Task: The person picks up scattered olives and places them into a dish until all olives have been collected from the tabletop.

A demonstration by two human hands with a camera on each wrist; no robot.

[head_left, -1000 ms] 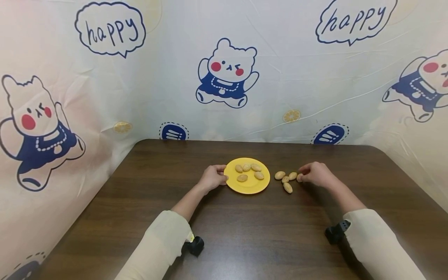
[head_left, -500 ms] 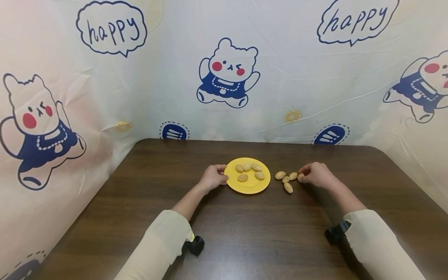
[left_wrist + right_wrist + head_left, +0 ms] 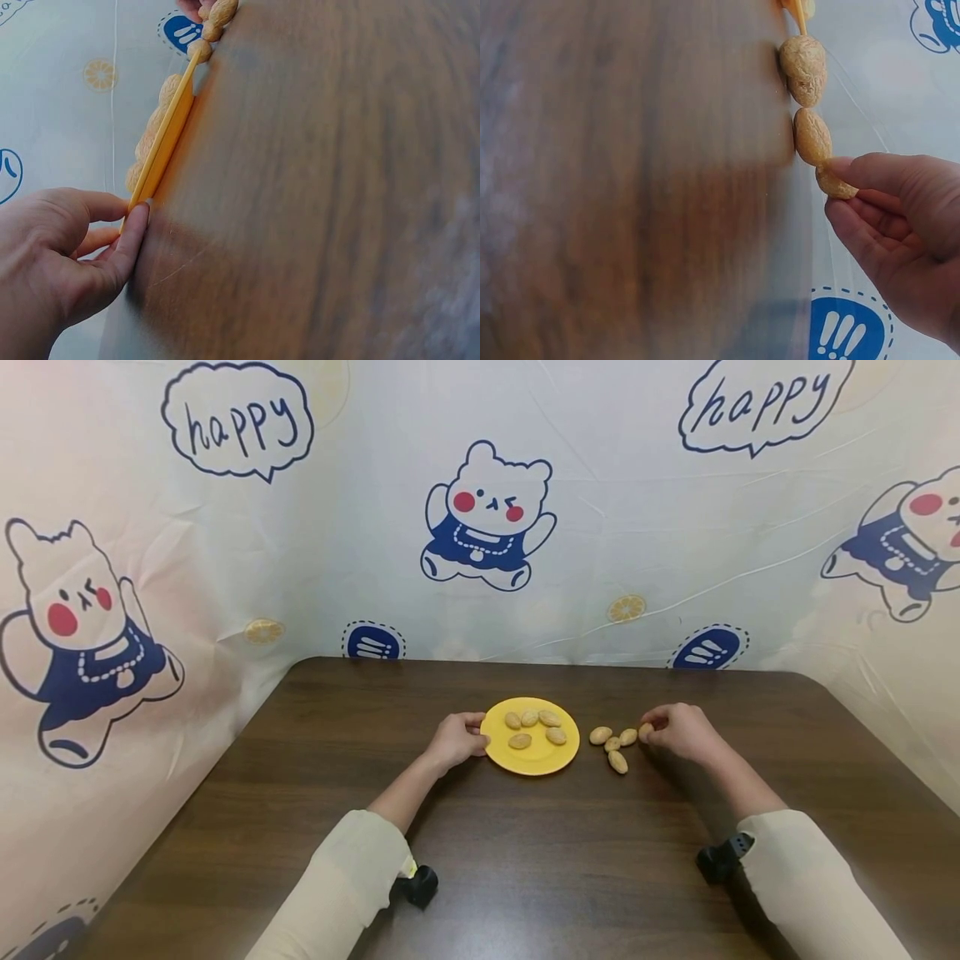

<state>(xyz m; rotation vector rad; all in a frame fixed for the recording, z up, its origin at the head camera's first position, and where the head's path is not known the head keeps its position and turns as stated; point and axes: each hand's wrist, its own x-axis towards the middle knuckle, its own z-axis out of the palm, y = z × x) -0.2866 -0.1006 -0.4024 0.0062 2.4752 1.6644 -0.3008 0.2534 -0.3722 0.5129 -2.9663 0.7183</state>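
My left hand (image 3: 456,743) pinches the left rim of a yellow plate (image 3: 536,762), thumb below and fingers above in the left wrist view. Several wrinkled tan ovals that look like walnuts lie on the plate, among them a walnut-like oval (image 3: 520,741) near its front. To the right my right hand (image 3: 680,732) pinches another walnut-like oval (image 3: 835,184) between thumb and fingertips. The held one overlaps a neighbouring oval (image 3: 812,136) in the right wrist view. Beside the plate a loose cluster includes a front oval (image 3: 617,762).
Everything rests on a dark brown wooden table (image 3: 525,860). Behind it hangs a pale cloth backdrop (image 3: 615,527) printed with cartoon bears. A black camera (image 3: 420,887) sits at the left cuff, and another black camera (image 3: 722,860) at the right.
My right hand has raised the walnut-like oval slightly, moving it up and away from me. The left hand and the plate have stayed in place.
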